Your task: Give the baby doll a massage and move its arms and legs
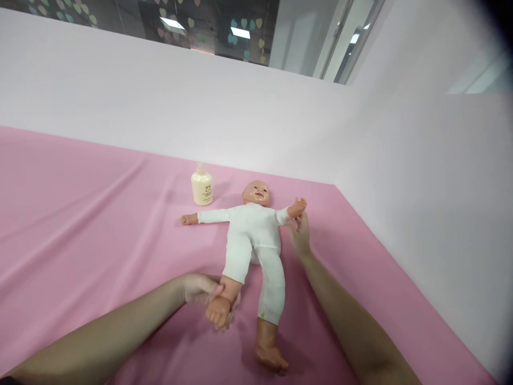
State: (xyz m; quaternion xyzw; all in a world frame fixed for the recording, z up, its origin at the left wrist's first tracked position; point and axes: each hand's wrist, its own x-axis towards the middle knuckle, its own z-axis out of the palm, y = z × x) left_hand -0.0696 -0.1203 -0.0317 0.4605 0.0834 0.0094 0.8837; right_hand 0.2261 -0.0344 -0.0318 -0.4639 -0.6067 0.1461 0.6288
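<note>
A baby doll (253,224) with a white cloth body lies on its back on the pink sheet (100,230), head toward the wall. Wrapped round the lower leg at the left of the view is my left hand (200,287), its thumb on top and fingers underneath, the foot slightly raised. My right hand (300,232) closes on the doll's wrist at the right of the view; part of its fingers is hidden behind the doll's arm. The doll's other arm stretches out to the left, and its other leg rests on the sheet.
A pale yellow pump bottle (202,187) stands upright left of the doll's head. White walls (168,101) rise behind and along the right side. Above the back wall is a window (216,27) with heart-shaped decorations.
</note>
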